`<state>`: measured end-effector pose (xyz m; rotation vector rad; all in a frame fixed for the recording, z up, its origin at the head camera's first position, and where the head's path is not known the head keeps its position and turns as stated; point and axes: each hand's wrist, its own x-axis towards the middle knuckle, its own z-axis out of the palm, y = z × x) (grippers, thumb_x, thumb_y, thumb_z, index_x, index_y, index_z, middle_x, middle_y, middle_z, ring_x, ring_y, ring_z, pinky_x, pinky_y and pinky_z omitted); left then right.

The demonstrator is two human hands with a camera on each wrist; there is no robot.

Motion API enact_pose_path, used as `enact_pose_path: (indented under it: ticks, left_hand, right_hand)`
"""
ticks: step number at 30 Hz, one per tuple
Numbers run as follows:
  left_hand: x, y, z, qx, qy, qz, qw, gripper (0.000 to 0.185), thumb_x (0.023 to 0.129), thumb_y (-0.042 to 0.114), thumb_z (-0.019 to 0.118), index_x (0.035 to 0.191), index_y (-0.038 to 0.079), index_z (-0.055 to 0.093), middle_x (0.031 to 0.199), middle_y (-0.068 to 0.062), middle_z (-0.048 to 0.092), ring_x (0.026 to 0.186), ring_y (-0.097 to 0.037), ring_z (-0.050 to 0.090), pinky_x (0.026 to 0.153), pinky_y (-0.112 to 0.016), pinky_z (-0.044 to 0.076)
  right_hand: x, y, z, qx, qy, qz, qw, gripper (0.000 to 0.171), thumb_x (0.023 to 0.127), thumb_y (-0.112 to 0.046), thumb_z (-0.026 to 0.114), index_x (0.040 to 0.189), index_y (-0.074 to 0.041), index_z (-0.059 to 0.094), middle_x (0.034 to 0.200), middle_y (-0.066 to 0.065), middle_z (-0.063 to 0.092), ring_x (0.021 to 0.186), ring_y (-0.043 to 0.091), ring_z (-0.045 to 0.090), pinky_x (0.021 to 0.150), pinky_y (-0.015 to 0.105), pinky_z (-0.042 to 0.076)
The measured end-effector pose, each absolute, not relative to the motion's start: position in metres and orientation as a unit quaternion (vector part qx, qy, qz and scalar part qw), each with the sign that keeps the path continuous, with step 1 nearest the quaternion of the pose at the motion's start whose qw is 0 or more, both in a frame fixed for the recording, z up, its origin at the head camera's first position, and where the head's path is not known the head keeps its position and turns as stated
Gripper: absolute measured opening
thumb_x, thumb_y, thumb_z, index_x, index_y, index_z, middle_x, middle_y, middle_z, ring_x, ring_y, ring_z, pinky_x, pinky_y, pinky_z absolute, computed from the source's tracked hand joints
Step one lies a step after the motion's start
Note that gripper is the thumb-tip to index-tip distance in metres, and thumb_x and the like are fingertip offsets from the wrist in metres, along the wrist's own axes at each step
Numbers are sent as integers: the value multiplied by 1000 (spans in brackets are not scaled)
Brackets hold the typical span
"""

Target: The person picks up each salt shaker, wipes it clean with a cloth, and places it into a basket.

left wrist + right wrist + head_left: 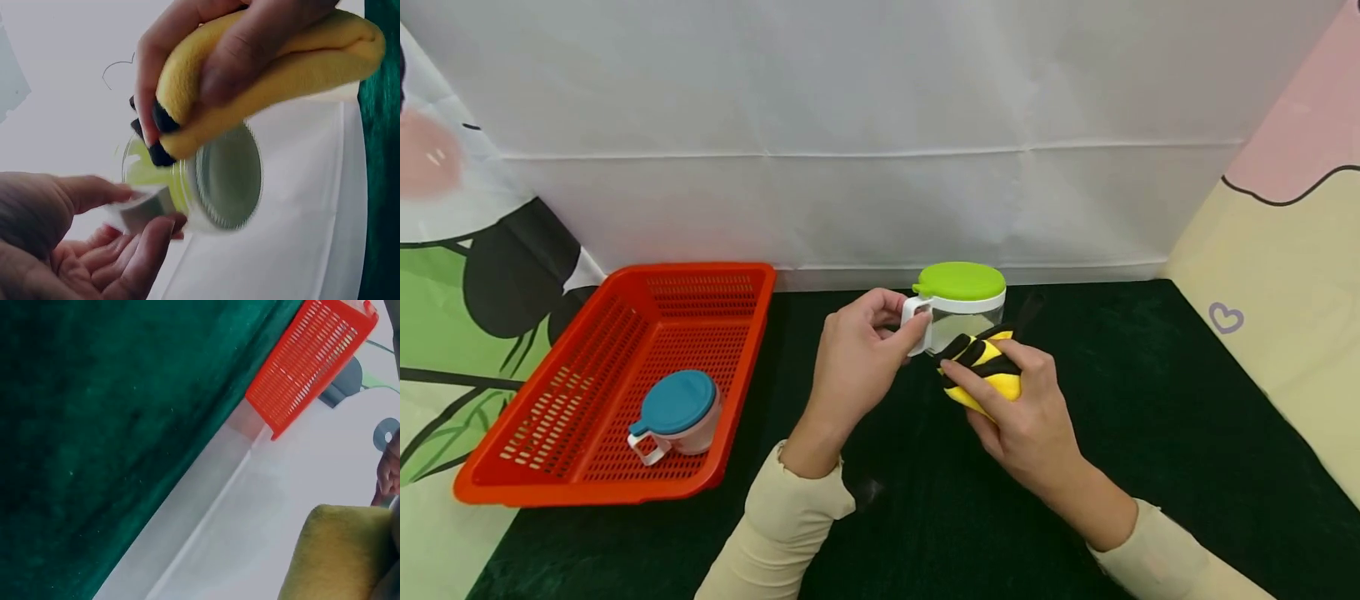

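Observation:
My left hand pinches the white handle of a clear seasoning jar with a bright green lid. The jar is held up off the dark cloth, and in the left wrist view its round base shows. A folded yellow cloth with black stripes is gripped in my right hand, between thumb and fingers. It lies against or just in front of the jar's lower side; whether it touches cannot be told. In the right wrist view only a yellow part of the cloth appears.
At the left stands a red perforated plastic basket. Inside it sits another jar with a blue lid and a white handle. Dark green cloth covers the table, with a white sheet hanging behind and printed sheets at both sides.

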<state>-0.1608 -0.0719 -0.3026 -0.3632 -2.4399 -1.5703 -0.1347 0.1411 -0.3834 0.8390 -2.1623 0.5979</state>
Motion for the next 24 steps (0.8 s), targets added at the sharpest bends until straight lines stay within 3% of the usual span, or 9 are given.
enact_pose_path:
  ticks: [6, 11, 14, 17, 21, 24]
  left_hand:
    - [-159, -71, -304, -205, -824, -520, 93, 17, 98, 17, 74, 111, 9, 67, 105, 0, 77, 75, -10, 68, 75, -27, 60]
    - [-158, -72, -308, -252, -793, -551, 65, 15, 99, 11, 72, 112, 9, 65, 110, 0, 77, 85, -11, 70, 85, -26, 58]
    - [-158, -75, -308, -275, -765, -579, 60, 15, 98, 7, 71, 112, 8, 65, 113, -1, 76, 91, -14, 71, 88, -29, 58]
    - [-159, -79, -308, -297, -736, -606, 55, 16, 97, 3, 71, 112, 5, 64, 112, -5, 76, 92, -18, 71, 89, -33, 59]
    - [-159, -80, -310, -303, -725, -617, 49, 18, 94, 1, 74, 108, 3, 64, 107, -6, 76, 86, -21, 69, 86, -36, 60]
    - [-158, -77, -312, -287, -739, -607, 51, 20, 92, 3, 78, 106, 4, 64, 103, -4, 75, 81, -19, 66, 80, -34, 61]
  right_hand:
    - [-141, 144, -364, 260, -796, 383, 390, 41, 107, -42, 52, 136, -15, 61, 139, 27, 34, 114, 35, 47, 86, 40, 46]
    - [-148, 151, -336, 234, -731, 523, 370, 38, 106, -20, 53, 141, -4, 55, 132, 7, 45, 97, 20, 50, 77, 26, 45]
    - [-151, 161, -325, 241, -695, 602, 311, 38, 108, -10, 46, 145, -4, 49, 118, 6, 50, 84, 18, 53, 71, 21, 49]
    - [-151, 170, -322, 219, -663, 683, 216, 38, 113, -22, 40, 150, -11, 43, 104, 11, 52, 75, 18, 58, 67, 21, 54]
    - [-147, 176, -324, 160, -653, 734, 95, 41, 113, -39, 37, 150, -21, 36, 98, 8, 53, 74, 16, 63, 64, 26, 58]
    - [-145, 175, -327, 145, -653, 739, 82, 41, 113, -40, 37, 150, -22, 35, 99, 7, 54, 75, 16, 63, 65, 27, 58]
